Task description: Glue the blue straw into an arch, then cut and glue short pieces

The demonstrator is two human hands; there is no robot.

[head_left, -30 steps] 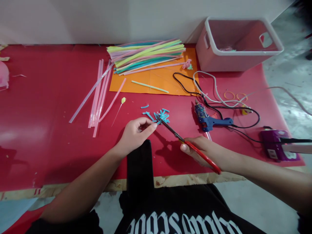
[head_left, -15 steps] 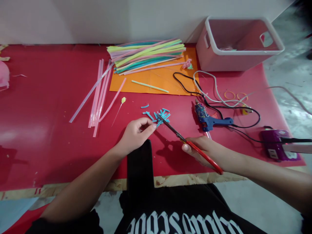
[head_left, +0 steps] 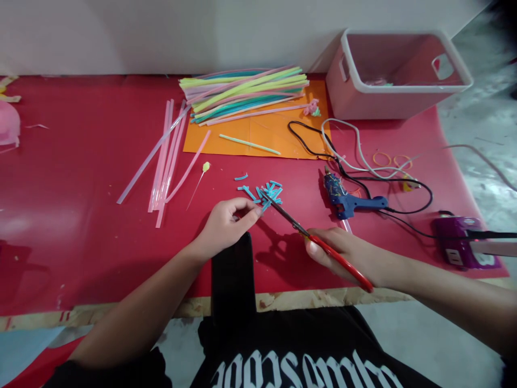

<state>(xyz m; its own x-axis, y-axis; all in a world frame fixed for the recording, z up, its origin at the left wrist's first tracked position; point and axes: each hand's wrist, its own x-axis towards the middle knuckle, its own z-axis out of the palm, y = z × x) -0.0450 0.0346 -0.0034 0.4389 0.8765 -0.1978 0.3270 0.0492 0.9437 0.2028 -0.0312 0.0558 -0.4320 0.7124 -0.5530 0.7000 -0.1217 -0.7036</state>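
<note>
My left hand (head_left: 229, 225) pinches thumb and finger together at the near edge of a small pile of cut blue pieces (head_left: 275, 193). A short blue piece (head_left: 265, 206) shows at the fingertips. Scissors with red handles (head_left: 297, 225) are in my right hand (head_left: 343, 250), their dark blades pointing up and left into the pile. The blade tips lie among the blue pieces, just beyond my left fingertips. One loose blue piece (head_left: 241, 177) lies a little behind the pile.
A bundle of coloured straw-like sticks (head_left: 246, 94) rests on orange card (head_left: 242, 129). Pink sticks (head_left: 163, 161) and a yellow-tipped pin-like stem (head_left: 205, 167) lie left. At right are a blue glue gun (head_left: 351, 203), cables (head_left: 359, 132), a purple power box (head_left: 464, 240) and a pink bin (head_left: 363, 105).
The whole view has shifted slightly. My hands and the scissors keep almost the same place at the blue pile.
</note>
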